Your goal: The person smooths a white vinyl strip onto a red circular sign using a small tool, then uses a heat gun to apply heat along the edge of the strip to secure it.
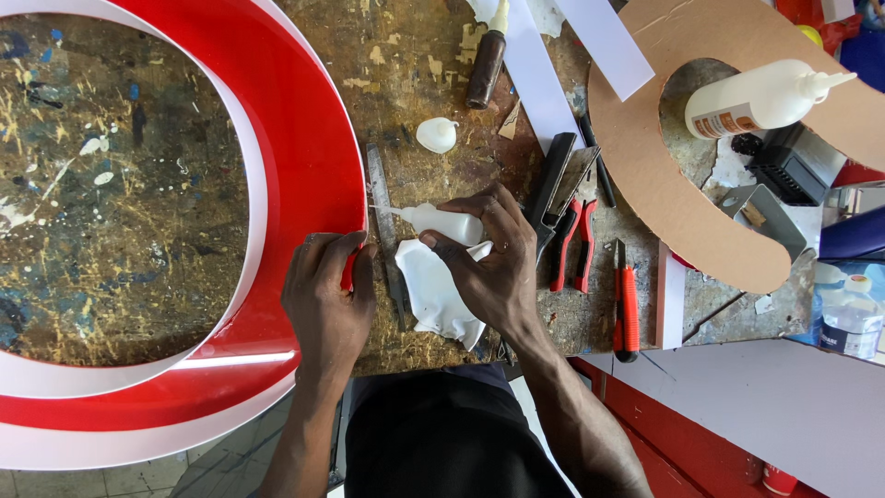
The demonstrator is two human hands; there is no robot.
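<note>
While pressed against the outer wall of the big red-and-white plastic ring (304,138) at nine o'clock, left hand (324,300) with fingers curled on its edge. Right hand (493,263) closed around small white squeeze bottle (441,221), nozzle pointing at the ring, crumpled white rag (431,293) beneath. At two o'clock, larger white glue bottle with orange label (756,99) lying on brown cardboard ring (645,157); contents unseen.

Bare forearms, no sleeves or gloves on the hands (dark clothing below them).
</note>
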